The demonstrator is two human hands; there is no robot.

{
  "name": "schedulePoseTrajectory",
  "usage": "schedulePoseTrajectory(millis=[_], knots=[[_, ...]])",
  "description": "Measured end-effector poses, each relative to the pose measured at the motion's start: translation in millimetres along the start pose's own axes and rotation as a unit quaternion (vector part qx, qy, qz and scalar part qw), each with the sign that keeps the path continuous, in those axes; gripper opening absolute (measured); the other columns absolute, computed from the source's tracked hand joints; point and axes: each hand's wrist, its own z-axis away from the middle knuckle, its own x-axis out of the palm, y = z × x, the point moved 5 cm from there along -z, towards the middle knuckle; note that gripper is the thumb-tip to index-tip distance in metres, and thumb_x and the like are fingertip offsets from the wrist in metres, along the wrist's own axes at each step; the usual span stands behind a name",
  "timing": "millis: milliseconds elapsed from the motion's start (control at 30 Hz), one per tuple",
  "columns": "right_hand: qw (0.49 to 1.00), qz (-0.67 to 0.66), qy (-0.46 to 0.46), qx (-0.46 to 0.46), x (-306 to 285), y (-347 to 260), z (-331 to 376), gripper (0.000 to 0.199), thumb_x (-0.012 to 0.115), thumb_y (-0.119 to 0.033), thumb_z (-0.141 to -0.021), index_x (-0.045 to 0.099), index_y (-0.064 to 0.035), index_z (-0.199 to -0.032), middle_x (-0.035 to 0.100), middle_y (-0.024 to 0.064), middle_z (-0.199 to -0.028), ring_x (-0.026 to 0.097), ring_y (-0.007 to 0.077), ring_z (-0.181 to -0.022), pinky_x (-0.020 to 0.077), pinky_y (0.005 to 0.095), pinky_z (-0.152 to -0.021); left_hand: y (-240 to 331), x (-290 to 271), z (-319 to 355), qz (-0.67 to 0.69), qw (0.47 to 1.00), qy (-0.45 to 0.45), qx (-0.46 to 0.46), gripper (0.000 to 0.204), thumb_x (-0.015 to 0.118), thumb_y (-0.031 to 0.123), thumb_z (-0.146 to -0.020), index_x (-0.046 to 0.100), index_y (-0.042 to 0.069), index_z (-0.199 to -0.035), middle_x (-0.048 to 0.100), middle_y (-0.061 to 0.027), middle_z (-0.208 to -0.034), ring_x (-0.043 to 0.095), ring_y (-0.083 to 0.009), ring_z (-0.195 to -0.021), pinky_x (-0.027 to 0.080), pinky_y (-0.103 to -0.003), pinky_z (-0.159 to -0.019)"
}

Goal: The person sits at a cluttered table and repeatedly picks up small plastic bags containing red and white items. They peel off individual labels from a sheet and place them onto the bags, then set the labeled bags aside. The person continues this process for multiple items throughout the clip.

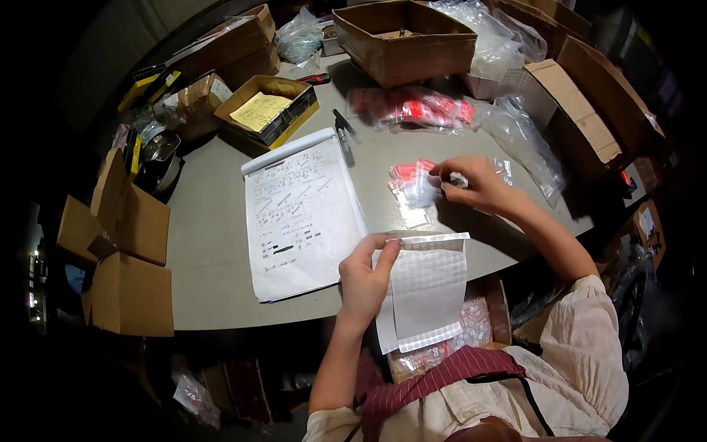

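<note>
My left hand (364, 276) grips white sheets of small round stickers (431, 295) by their upper left edge, thumb on top; they hang over the table's near edge. My right hand (479, 184) is closed in a pinch above a spread of small clear plastic bags with red tops (412, 193). Its fingertips are at the bags' right side, and a whitish bit shows between the fingers, too small to name. Below the sheets, an open carton (477, 324) holds small bags of ring-shaped pieces, partly hidden by the stickers.
Left of the bags lies a handwritten notepad (302, 221), with black markers (345, 136) beside its top. Farther back are a pile of red-and-clear bags (412, 109), a box with yellow notes (265, 110) and a large carton (403, 44). Open cartons flank the table (210, 283).
</note>
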Motion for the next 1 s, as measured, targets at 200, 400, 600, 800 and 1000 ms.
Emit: schedulePoseTrajectory(millis=[200,400,600,800,1000], knots=[[0.991,0.076,-0.109,-0.027,-12.2,-1.3,30.9,0.02,0.071,-0.009,-0.081,0.065,0.0,-0.098,0.072,0.0145,-0.103,0.069,0.0326,-0.094,0.0545,0.0398,-0.082,-2.0,1.1,1.9,-0.061,0.998,-0.018,0.027,0.022,0.07,0.019,-0.099,0.074,-0.002,-0.104,0.077,-0.0135,-0.091,0.071,-0.0176,-0.081,0.054,-0.031,-0.076],[0.994,-0.021,-0.068,0.078,-32.8,29.5,28.3,0.017,0.072,-0.019,-0.085,0.067,-0.0028,-0.09,0.066,0.0187,-0.134,0.055,0.0323,-0.133,0.0443,0.043,-0.108,9.4,6.6,1.2,-0.074,0.995,-0.062,0.008,0.023,0.067,0.012,-0.098,0.074,-0.007,-0.109,0.077,-0.0116,-0.099,0.069,-0.0141,-0.094,0.053,-0.028,-0.086],[0.99,-0.045,-0.099,0.089,-26.1,39.0,25.3,0.019,0.075,-0.022,-0.083,0.069,-0.0049,-0.086,0.054,0.0178,-0.151,0.029,0.038,-0.151,0.0315,0.0511,-0.119,8.6,6.3,2.8,-0.061,0.996,-0.069,0.014,0.022,0.064,0.01,-0.098,0.074,-0.006,-0.11,0.077,-0.0107,-0.098,0.069,-0.0145,-0.092,0.053,-0.028,-0.085],[0.991,0.014,-0.127,0.036,-21.9,28.0,28.6,0.017,0.075,-0.02,-0.08,0.069,-0.0046,-0.086,0.054,0.0122,-0.149,0.028,0.0388,-0.15,0.0309,0.0508,-0.12,11.0,6.6,3.0,-0.075,0.995,-0.068,0.022,0.021,0.064,0.009,-0.098,0.074,-0.004,-0.11,0.077,-0.0104,-0.099,0.069,-0.0144,-0.093,0.053,-0.028,-0.085],[0.986,0.157,-0.059,-0.006,-25.1,28.6,32.0,0.022,0.077,-0.018,-0.079,0.068,-0.0058,-0.095,0.059,0.0142,-0.133,0.038,0.0413,-0.14,0.0356,0.0504,-0.116,9.9,8.0,2.2,-0.076,0.994,-0.071,0.025,0.021,0.064,0.009,-0.098,0.074,-0.006,-0.109,0.077,-0.0111,-0.099,0.069,-0.0145,-0.093,0.053,-0.027,-0.085]])
